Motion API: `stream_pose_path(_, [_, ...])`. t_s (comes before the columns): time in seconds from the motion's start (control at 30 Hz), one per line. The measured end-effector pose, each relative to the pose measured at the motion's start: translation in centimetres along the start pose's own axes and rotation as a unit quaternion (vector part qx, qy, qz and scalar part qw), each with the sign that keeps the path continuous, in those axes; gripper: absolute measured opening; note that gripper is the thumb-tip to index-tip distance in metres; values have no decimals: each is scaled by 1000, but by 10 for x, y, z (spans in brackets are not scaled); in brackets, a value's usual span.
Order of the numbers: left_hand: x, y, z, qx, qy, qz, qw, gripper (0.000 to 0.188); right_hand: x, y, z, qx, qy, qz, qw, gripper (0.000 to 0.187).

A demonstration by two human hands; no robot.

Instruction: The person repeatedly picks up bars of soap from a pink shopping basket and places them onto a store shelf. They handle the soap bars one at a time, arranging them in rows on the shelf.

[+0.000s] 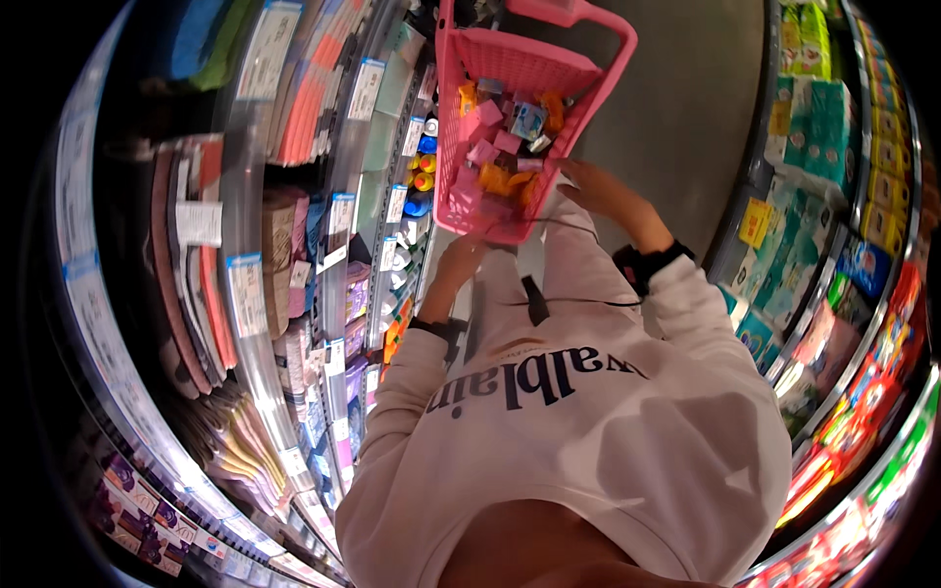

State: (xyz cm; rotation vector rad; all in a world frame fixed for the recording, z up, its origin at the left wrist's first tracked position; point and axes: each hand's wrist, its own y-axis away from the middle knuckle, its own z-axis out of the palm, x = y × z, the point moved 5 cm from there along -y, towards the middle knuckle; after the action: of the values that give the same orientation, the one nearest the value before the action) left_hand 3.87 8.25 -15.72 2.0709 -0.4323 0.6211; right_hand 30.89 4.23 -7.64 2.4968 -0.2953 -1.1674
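Observation:
A pink plastic shopping basket [529, 44] with a tall pink handle stands in front of me. Inside it lie several small pink packs [482, 151], orange packs [496, 178] and a light-blue pack [527, 122]. My left hand [459, 261] is at the basket's near left corner, its fingertips dim and hard to make out. Beside the near right corner is my right hand [596, 190], fingers partly stretched toward the basket wall and nothing seen in them. Whether either hand touches the basket I cannot tell. Dark bands circle both wrists.
Shelves on the left hold folded towels [201, 255], with price tags [247, 294] along their edges. Small bottles [423, 181] with yellow and red parts stand close to the basket's left side. On the right shelves are green tissue packs [818, 132] and red packages [872, 392]. Grey floor [686, 108] lies between.

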Motion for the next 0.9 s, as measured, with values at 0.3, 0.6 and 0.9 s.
stream_pose_path(0.3, [-57,-170,93,-93,499,-204,837,47,182,-267,47,-13,104,32,994,32])
stream_pose_path(0.6, [-22,-284,126,65,669,-325,665,54,133,-259,24,-91,119,109,983,41])
stream_pose_path(0.9, [36,-333,123,90,787,-220,570,66,211,-296,101,128,200,-24,971,34])
